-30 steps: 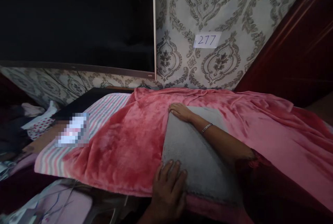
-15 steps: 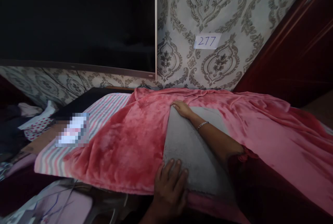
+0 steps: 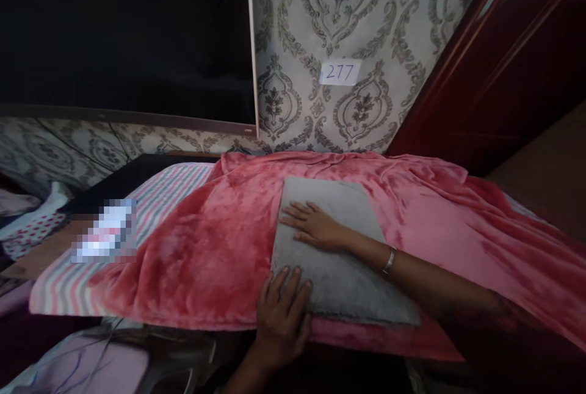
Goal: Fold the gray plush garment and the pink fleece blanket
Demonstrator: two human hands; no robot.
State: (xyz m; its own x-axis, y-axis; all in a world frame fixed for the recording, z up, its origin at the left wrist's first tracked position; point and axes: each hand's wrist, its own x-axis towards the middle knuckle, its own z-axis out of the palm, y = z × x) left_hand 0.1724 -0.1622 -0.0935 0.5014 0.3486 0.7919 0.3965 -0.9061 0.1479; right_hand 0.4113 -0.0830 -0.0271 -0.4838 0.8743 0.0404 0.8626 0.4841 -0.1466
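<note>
Red blanket (image 3: 220,241), one grey cloth (image 3: 339,272), two hands

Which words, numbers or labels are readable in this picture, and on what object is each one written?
"277": handwritten on a small white paper slip stuck to the patterned wallpaper.
The item on the striped cloth at the left is a pixelated patch; nothing on it can be read.
No other text is visible.
</note>
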